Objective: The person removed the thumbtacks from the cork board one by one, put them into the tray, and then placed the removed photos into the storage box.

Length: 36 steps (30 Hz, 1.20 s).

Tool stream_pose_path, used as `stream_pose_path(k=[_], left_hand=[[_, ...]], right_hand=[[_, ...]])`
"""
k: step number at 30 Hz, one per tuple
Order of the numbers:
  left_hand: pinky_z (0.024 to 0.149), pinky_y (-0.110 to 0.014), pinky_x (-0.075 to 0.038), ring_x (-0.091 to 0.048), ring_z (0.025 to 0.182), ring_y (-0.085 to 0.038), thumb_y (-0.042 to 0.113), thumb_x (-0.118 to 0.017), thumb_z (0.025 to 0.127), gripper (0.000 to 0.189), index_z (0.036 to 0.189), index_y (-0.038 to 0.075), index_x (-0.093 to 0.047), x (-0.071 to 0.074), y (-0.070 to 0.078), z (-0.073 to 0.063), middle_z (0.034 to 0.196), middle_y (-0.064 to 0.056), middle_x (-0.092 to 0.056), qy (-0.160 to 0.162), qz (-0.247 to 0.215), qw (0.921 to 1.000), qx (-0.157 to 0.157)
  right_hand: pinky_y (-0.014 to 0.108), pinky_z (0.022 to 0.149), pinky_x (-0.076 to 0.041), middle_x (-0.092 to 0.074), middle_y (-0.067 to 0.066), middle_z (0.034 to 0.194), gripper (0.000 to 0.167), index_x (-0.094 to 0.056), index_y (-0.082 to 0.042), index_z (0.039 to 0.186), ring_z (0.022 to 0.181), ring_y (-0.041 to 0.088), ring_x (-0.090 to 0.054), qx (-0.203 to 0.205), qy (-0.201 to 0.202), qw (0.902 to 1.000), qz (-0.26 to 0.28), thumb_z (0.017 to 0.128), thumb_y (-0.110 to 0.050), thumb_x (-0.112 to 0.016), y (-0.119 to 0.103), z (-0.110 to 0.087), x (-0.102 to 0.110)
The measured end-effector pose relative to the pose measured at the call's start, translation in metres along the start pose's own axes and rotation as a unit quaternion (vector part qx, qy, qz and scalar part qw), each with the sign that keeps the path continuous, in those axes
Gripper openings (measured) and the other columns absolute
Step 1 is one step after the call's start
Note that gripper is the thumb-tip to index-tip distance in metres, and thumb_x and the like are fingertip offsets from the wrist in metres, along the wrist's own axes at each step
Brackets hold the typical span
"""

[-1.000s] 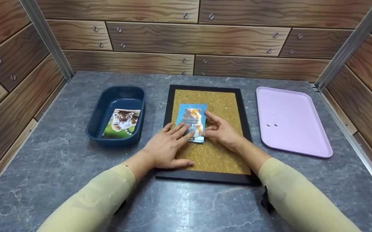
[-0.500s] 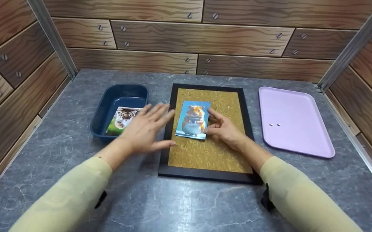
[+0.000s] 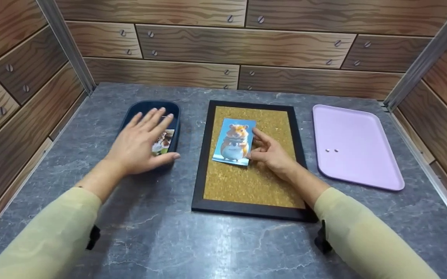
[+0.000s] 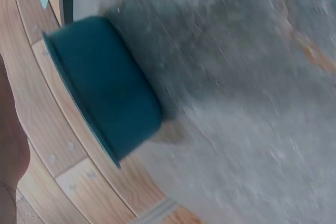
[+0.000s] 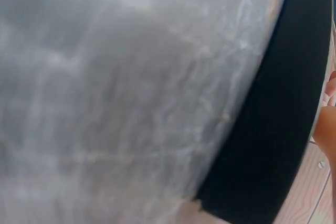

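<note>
A picture card of a hamster [image 3: 232, 143] lies over the cork board [image 3: 227, 186], which has a black frame. My right hand [image 3: 272, 155] pinches the card's right edge between thumb and fingers. The left hand [image 3: 134, 143], fingers spread, hovers over the dark blue tub [image 3: 175, 116]. Part of a tiger picture card [image 3: 164, 141] shows in the tub beside that hand; the rest is hidden. In the left wrist view the tub's outer wall [image 4: 107, 82] shows, with a bit of the hand at the left edge.
To the right of the board stands a lilac tray [image 3: 359, 155] with two small shiny pins [image 3: 332, 150] on it. Wood-patterned panels [image 3: 243, 46] enclose the grey marbled table [image 3: 161, 232] at the back and sides.
My left hand has lifted off the hamster card and moved left, over the tub. The right hand keeps its hold at the card's edge, and the whole hamster is uncovered now.
</note>
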<state>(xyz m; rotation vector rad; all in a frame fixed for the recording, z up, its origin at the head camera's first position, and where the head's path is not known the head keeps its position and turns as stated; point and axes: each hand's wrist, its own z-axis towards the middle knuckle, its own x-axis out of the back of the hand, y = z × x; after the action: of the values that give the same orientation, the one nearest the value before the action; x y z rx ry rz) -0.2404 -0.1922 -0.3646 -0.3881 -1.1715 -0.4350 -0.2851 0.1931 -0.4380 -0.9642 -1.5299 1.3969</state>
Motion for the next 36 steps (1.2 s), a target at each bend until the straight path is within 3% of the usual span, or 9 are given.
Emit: stream_pose_path(k=[15,21,28,36], left_hand=[[0.120,-0.057,-0.017,-0.019,0.151,-0.032,0.087,-0.042,0.078,0.106,0.159,0.025,-0.015,0.009,-0.042,-0.031,0.165,-0.008,-0.017,-0.045,-0.006,0.9951,0.087],[0.118,-0.060,-0.019,-0.020,0.150,-0.034,0.089,-0.041,0.076,0.109,0.159,0.023,-0.016,0.005,-0.051,-0.041,0.164,-0.012,-0.018,-0.067,-0.008,0.9914,0.112],[0.118,-0.060,-0.019,-0.019,0.150,-0.037,0.090,-0.040,0.075,0.111,0.159,0.020,-0.018,-0.003,-0.057,-0.051,0.164,-0.016,-0.018,-0.091,-0.002,0.9886,0.120],[0.119,-0.060,-0.017,-0.018,0.150,-0.039,0.091,-0.039,0.074,0.113,0.159,0.019,-0.018,-0.010,-0.061,-0.061,0.163,-0.017,-0.018,-0.114,-0.018,0.9826,0.145]], right_hand=[[0.024,0.081,-0.056,-0.035,0.012,0.152,0.094,-0.019,-0.016,0.158,0.090,0.017,-0.066,0.007,0.005,1.0000,-0.003,0.082,0.005,-0.070,-0.019,0.005,-0.008],[0.026,0.081,-0.056,-0.032,0.015,0.155,0.092,-0.017,-0.011,0.158,0.088,0.015,-0.068,0.023,-0.007,0.9997,0.007,0.084,0.006,-0.069,-0.029,0.008,-0.010],[0.027,0.083,-0.056,-0.033,0.012,0.154,0.091,-0.021,-0.017,0.158,0.090,0.015,-0.066,0.022,0.003,0.9997,-0.014,0.084,0.002,-0.070,-0.042,0.010,-0.015],[0.026,0.082,-0.057,-0.035,0.011,0.154,0.092,-0.022,-0.016,0.158,0.089,0.016,-0.065,0.035,-0.003,0.9993,0.014,0.082,0.007,-0.070,-0.056,0.018,-0.028]])
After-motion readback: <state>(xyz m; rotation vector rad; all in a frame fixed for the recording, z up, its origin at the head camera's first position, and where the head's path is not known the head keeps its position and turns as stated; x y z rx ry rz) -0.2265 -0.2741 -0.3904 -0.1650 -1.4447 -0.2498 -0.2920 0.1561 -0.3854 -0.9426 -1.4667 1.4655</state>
